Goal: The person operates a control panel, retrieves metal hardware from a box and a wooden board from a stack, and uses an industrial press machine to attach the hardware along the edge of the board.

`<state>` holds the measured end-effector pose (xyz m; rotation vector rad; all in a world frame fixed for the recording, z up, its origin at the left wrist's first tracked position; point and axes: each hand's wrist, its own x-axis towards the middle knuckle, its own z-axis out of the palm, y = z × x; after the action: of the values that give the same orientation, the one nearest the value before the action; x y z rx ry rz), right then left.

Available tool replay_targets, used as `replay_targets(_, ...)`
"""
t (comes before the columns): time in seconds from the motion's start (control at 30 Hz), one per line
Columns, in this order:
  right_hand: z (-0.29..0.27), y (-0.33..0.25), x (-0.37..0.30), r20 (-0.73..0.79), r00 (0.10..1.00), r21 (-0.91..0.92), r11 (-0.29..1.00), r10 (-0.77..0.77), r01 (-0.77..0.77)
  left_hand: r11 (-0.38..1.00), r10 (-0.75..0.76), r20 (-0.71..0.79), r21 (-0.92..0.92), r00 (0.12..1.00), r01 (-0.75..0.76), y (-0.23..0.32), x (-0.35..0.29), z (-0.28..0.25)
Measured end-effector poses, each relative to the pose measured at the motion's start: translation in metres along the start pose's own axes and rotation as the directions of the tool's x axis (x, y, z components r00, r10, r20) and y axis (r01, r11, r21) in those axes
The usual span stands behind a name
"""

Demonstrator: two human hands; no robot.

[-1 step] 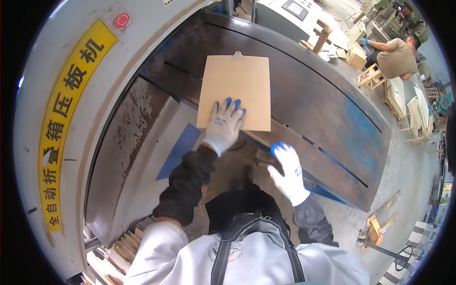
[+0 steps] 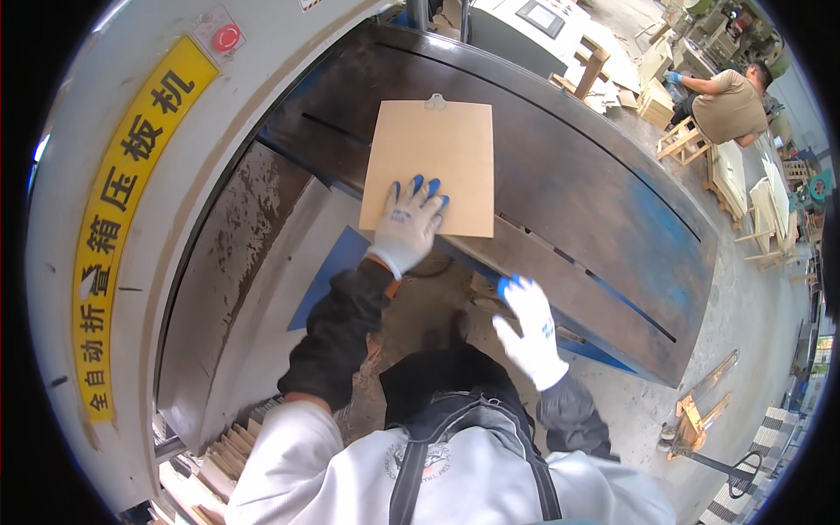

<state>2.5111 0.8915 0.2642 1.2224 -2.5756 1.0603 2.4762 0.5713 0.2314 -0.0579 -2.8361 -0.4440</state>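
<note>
A tan clipboard with a metal clip at its far edge lies on the dark metal machine table. Its near edge reaches the table's front edge. My left hand, in a white glove with blue fingertips, rests flat on the clipboard's near left part, fingers spread. In a matching glove, my right hand hovers just in front of the table edge, to the right of the clipboard. Its fingers are stretched out, the thumb is apart, and it holds nothing.
A large machine housing with a yellow label and red stop button stands at left. Wood pieces are stacked at lower left. A control console stands behind the table. At right are a seated person and a pallet jack.
My right hand has dropped slightly toward me. The clipboard and my left hand have shifted very slightly away and to the left.
</note>
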Motion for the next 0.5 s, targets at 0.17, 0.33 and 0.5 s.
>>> replay_targets(0.17, -0.039, -0.034, -0.153, -0.016, 0.948, 0.041, 0.947, 0.318, -0.317, 0.967, -0.173, 0.088, 0.205, 0.981, 0.153, -0.054, 0.02, -0.02)
replay_targets(0.33, -0.05, -0.017, -0.325, -0.101, 0.436, 0.635, 0.395, 0.894, -0.663, 0.992, -0.065, -0.046, 0.101, 0.997, 0.07, 0.072, 0.042, 0.011)
replay_targets(0.5, -0.053, 0.011, -0.405, 0.145, 0.363, 0.735, 0.146, 0.92, -0.663, 0.961, 0.269, -0.107, -0.029, 0.957, -0.274, 0.299, 0.053, 0.09)
